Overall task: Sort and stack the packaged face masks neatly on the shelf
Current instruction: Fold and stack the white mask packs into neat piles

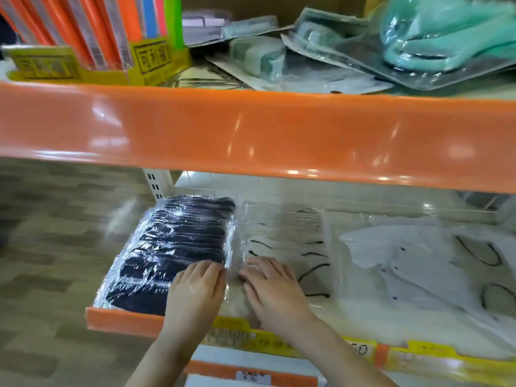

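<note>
Head view: both hands, left [196, 286] and right [269, 286], press flat on mask packs [178, 247] at shelf edge [122, 319]

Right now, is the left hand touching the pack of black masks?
Touching. In the head view, the left hand lies flat on the near right corner of the pack of black masks, fingers on its clear wrap, no gap showing.

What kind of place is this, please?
Most likely a retail shop aisle. Orange-edged shelves hold packaged goods, yellow price labels line the lower shelf edge, and wrapped black face masks lie stacked for sale beside white ones.
</note>
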Motion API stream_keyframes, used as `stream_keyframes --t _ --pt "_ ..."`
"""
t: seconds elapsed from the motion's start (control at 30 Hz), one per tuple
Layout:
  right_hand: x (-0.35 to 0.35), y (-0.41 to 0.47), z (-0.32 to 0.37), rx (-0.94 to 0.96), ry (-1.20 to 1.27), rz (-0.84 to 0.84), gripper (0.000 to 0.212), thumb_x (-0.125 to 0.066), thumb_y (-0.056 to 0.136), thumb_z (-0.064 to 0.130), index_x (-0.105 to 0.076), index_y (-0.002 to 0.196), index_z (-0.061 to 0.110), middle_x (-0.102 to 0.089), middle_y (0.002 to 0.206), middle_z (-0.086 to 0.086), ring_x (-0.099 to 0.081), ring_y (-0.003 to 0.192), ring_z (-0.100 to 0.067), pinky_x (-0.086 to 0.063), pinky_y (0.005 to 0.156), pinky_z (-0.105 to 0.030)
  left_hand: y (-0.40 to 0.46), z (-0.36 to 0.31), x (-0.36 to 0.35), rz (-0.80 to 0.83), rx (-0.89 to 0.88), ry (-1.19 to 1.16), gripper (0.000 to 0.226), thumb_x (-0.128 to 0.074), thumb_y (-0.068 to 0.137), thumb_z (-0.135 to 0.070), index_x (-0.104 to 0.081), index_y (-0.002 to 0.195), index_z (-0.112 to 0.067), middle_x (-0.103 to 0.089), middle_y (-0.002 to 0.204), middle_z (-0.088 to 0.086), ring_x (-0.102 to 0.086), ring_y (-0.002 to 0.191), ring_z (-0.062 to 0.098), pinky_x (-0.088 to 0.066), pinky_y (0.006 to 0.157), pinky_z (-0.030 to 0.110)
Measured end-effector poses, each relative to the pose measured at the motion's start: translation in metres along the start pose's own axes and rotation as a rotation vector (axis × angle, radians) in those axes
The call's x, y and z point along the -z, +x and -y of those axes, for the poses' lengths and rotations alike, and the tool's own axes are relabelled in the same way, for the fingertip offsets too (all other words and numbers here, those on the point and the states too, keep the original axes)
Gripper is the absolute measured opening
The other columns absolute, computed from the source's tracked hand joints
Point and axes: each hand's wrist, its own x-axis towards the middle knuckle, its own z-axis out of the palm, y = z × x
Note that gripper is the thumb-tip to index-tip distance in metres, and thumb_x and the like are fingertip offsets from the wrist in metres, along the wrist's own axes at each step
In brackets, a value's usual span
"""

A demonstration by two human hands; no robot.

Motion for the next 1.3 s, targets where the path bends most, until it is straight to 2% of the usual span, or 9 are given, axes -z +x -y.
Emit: stream_keyframes --t 0.07,0.2,0.33,0.47,0.73,0.93,1.07,1.2,1.3 --pt "0.009 -0.010 -0.018 -0.057 -0.018 -0.056 0.024 -0.043 0.083 0.032 -0.056 0.103 0.029 -0.061 0.108 0.007 -0.058 0.098 -0.015 -0.053 0.078 -0.032 0.008 -0.020 -0.009 0.030 -0.024 -0.023 0.026 -0.044 0.084 -0.029 -0.064 0.074 -0.016 -0.063 0.074 -0.003 -0.062 0.069 0.026 -0.048 0.058 0.038" --pt "0.027 -0.035 -0.060 -0.181 -0.086 -0.108 0.026 -0.045 0.083 0.031 -0.065 0.099 0.026 -0.060 0.105 0.005 -0.060 0.095 -0.018 -0.047 0.077 -0.031 0.025 -0.069 -0.030 0.032 -0.096 -0.081 0.023 -0.044 0.081 -0.030 -0.062 0.072 -0.019 -0.062 0.071 -0.005 -0.061 0.065 0.024 -0.045 0.057 0.034" --pt "0.051 -0.064 -0.104 -0.263 -0.118 -0.183 0.025 -0.047 0.081 0.027 -0.067 0.096 0.023 -0.062 0.105 0.003 -0.059 0.094 -0.020 -0.052 0.071 -0.034 0.037 -0.129 -0.051 0.045 -0.214 -0.099 0.026 -0.043 0.083 -0.031 -0.062 0.071 -0.019 -0.061 0.067 -0.003 -0.061 0.062 0.025 -0.046 0.051 0.032" --pt "0.083 -0.095 -0.145 -0.359 -0.159 -0.247 0.023 -0.048 0.080 0.026 -0.067 0.093 0.025 -0.063 0.104 0.004 -0.059 0.094 -0.017 -0.047 0.072 -0.032 0.043 -0.191 -0.071 0.065 -0.296 -0.206 0.026 -0.043 0.083 -0.031 -0.065 0.075 -0.019 -0.064 0.073 -0.005 -0.062 0.065 0.022 -0.049 0.051 0.030" --pt "0.149 -0.161 -0.224 -0.503 -0.199 -0.187 0.023 -0.048 0.081 0.028 -0.065 0.095 0.025 -0.062 0.101 0.006 -0.062 0.090 -0.021 -0.052 0.070 -0.036 0.049 -0.311 -0.107 0.160 -0.401 -0.326 0.025 -0.043 0.077 -0.032 -0.066 0.076 -0.022 -0.065 0.077 -0.009 -0.064 0.072 0.018 -0.050 0.057 0.029" --pt "0.185 -0.196 -0.275 -0.543 -0.271 -0.143 0.025 -0.044 0.081 0.030 -0.067 0.089 0.023 -0.061 0.091 0.007 -0.061 0.082 -0.019 -0.049 0.063 -0.031 0.048 -0.382 -0.131 0.212 -0.412 -0.344 0.024 -0.043 0.080 -0.029 -0.065 0.078 -0.020 -0.065 0.079 -0.007 -0.063 0.074 0.020 -0.050 0.058 0.030" --pt "0.202 -0.217 -0.308 -0.552 -0.261 -0.131 0.027 -0.043 0.081 0.028 -0.066 0.094 0.022 -0.061 0.097 0.004 -0.059 0.088 -0.019 -0.050 0.067 -0.033 0.047 -0.421 -0.144 0.274 -0.423 -0.329 0.011 -0.057 0.074 -0.025 -0.063 0.082 -0.021 -0.063 0.082 -0.007 -0.060 0.079 0.019 -0.049 0.061 0.030" --pt "0.221 -0.240 -0.344 -0.568 -0.256 -0.171 0.023 -0.063 0.074 0.017 -0.067 0.095 0.024 -0.060 0.100 0.006 -0.052 0.097 -0.015 -0.050 0.070 -0.033 0.046 -0.463 -0.153 0.331 -0.395 -0.324 0.022 -0.045 0.080 -0.028 -0.064 0.086 -0.020 -0.063 0.086 -0.005 -0.061 0.083 0.022 -0.048 0.065 0.032" --pt "0.236 -0.255 -0.369 -0.625 -0.259 -0.132 0.044 -0.076 0.059 0.002 -0.067 0.097 0.022 -0.061 0.102 0.002 -0.058 0.096 -0.021 -0.051 0.069 -0.038 0.041 -0.490 -0.157 0.357 -0.366 -0.372 0.018 -0.054 0.087 -0.020 -0.065 0.102 -0.019 -0.061 0.103 -0.006 -0.057 0.100 0.020 -0.044 0.078 0.029"
